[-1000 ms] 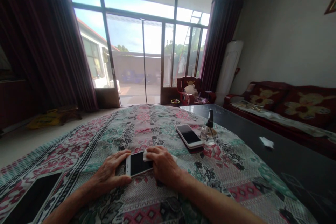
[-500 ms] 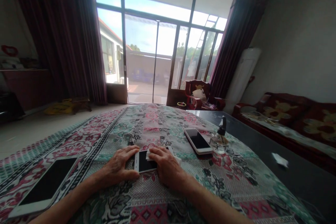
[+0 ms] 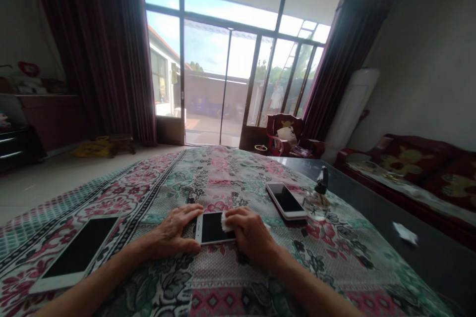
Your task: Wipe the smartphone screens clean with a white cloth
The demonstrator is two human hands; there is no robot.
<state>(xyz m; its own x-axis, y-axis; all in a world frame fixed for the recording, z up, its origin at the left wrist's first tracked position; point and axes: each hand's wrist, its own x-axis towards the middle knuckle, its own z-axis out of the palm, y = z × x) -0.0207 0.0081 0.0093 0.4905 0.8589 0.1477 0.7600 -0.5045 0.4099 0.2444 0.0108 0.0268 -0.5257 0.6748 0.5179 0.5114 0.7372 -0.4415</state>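
Observation:
A white smartphone [image 3: 213, 234] with a dark screen lies sideways on the patterned cloth in front of me. My left hand [image 3: 177, 230] grips its left end, thumb at the near corner and fingers at the far corner. Under the fingers of my right hand [image 3: 253, 233], a folded white tissue [image 3: 224, 223] is pressed on the screen; that hand hides the phone's right end. Beyond my right hand lies another white phone [image 3: 285, 200], and beside it stands a clear bottle [image 3: 315, 204] with a black top. A larger white-framed device [image 3: 80, 252] rests left of my left forearm.
The floral tablecloth [image 3: 219, 270] covers much of the dark table [image 3: 427, 270]. A crumpled white tissue [image 3: 405, 234] sits on the bare dark part at right. Past the table are a wooden chair [image 3: 284, 133], a sofa [image 3: 405, 158] and a glazed door [image 3: 219, 84].
My right hand and the tissue have slid a little to the right along the screen. My left hand keeps its grip on the phone. The whole view has shifted slightly.

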